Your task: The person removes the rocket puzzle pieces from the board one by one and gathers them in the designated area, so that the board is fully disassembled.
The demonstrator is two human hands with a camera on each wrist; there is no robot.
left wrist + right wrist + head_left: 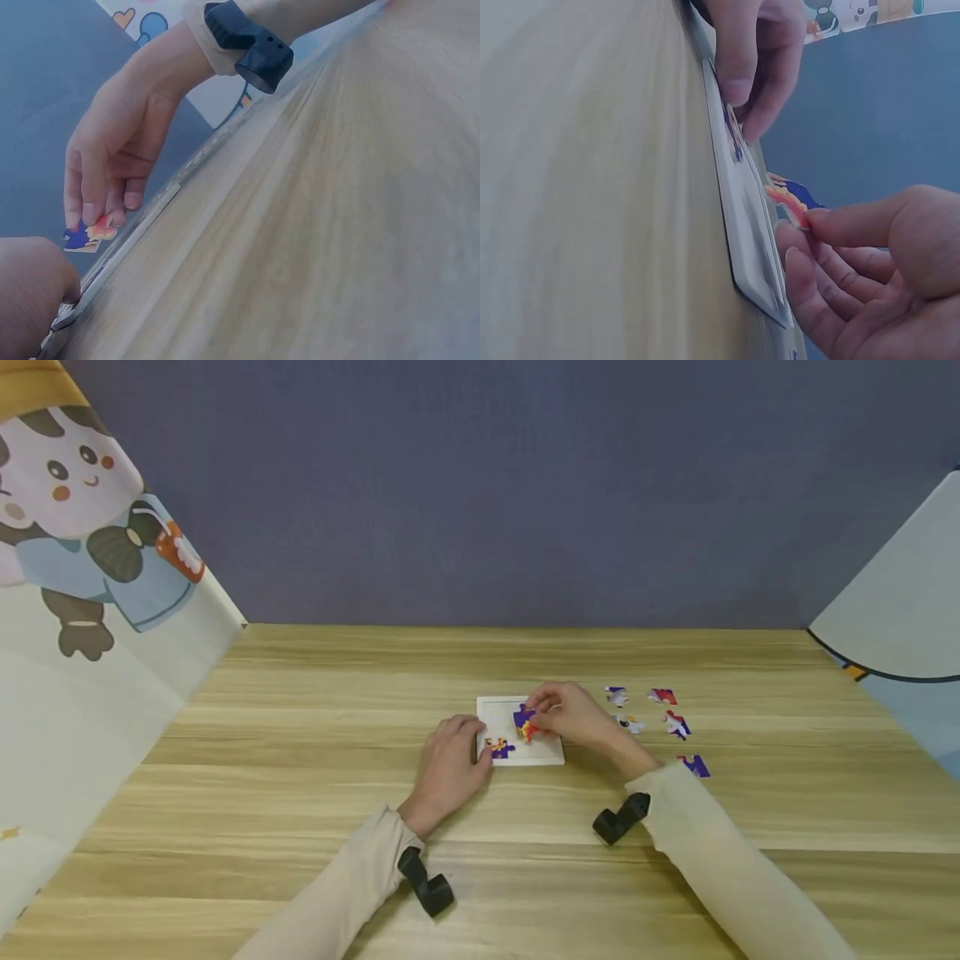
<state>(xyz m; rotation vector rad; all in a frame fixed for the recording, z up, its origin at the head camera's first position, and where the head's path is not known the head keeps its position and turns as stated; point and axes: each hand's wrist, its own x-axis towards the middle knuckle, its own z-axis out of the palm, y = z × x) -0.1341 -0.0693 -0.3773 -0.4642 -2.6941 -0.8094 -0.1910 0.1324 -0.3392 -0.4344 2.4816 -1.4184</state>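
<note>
A white puzzle tray (pixel 536 757) with a raised rim lies flat on the table. Its lower left corner holds a purple and orange puzzle piece (pixel 498 749). My left hand (pixel 448 767) rests at the tray's left side, fingers fairly straight, thumb down by that corner piece. Above the middle of the tray, my right hand (pixel 577 718) pinches a purple, red and yellow puzzle piece (pixel 523 722) between thumb and fingers. In the right wrist view this piece (pixel 795 202) is tilted and raised off the tray (pixel 742 247).
Several loose puzzle pieces lie on the wooden table (pixel 300 793) to the right, among them a red one (pixel 662 696) and a purple one (pixel 696 766) near the right sleeve. A dark blue panel (pixel 510 493) stands along the table's back edge.
</note>
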